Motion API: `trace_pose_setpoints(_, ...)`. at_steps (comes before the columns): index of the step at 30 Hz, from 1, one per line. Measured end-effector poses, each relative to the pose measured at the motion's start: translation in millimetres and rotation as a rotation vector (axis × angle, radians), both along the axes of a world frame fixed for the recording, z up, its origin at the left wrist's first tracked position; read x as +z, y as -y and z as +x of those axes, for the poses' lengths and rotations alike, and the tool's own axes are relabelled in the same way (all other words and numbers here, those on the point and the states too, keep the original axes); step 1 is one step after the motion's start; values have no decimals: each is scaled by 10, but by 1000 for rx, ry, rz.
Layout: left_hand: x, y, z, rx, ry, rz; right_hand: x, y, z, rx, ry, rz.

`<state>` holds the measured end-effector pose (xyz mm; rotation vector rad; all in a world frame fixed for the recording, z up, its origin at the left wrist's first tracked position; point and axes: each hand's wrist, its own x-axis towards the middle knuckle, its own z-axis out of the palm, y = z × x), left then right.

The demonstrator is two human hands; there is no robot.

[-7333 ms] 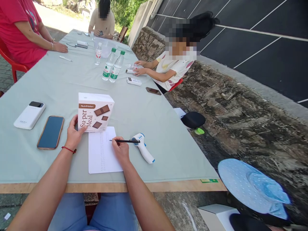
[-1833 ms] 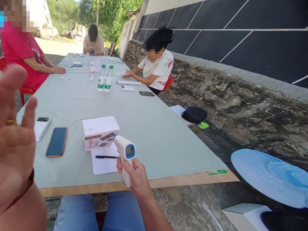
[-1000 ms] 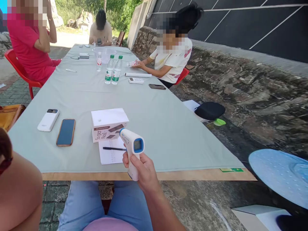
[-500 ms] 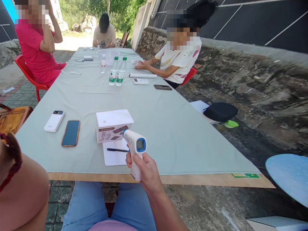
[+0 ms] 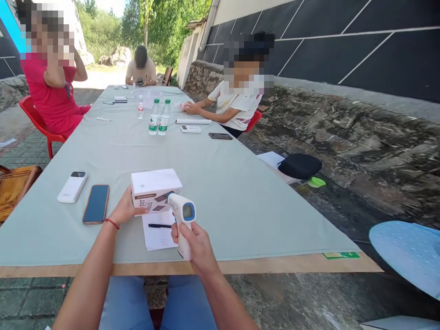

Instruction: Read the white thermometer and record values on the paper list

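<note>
My right hand is wrapped round the handle of a white-and-blue infrared thermometer, its small screen facing me and its nose near the box's front right. My left hand grips the left end of a white cardboard box, thumb across the printed front, the other fingers mostly hidden behind the side. The box rests on the table. A sheet of paper with faint writing lies in front of the box, with a black pen across it. Left of my left hand is a phone in a brown case.
On the cloth-covered table are a white power bank, two green-capped water bottles, a smaller bottle, a clear basin and another phone. Three people sit round it. A blue stool stands at right.
My left hand has come in from the left edge and taken hold of the box's left end. My right hand still holds the thermometer. The view has tilted up slightly.
</note>
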<state>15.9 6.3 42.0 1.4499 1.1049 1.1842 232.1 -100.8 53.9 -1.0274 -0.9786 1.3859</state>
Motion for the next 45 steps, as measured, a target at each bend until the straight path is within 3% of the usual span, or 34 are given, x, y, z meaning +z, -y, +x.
trace_pose_setpoints(3,-118,-15,82,104,113,-111,47,-76,-53,-11,-76,-13)
trace_pose_setpoints(6,-134,-35,167,250,311,-95,139,-201,-106,-65,-148,11)
trace_pose_setpoints(9,-164,-53,215,277,413,-78,213,-341,-157,-48,-124,55)
trace_pose_setpoints(15,-155,-85,160,280,240,-98,171,-473,-312,-2,-46,47)
trace_pose_setpoints(22,-123,-79,160,263,201,-126,35,-569,-431,-33,40,4)
trace_pose_setpoints(32,-153,-49,72,-25,150,-85,-11,-616,-403,-43,14,-1)
trace_pose_setpoints(35,-156,-46,78,6,132,-39,-44,-624,-377,-39,40,-5)
trace_pose_setpoints(41,-216,-66,128,223,108,58,8,-671,-378,-17,71,-3)
trace_pose_setpoints(45,-251,-107,110,221,35,35,84,-696,-422,-10,84,-24)
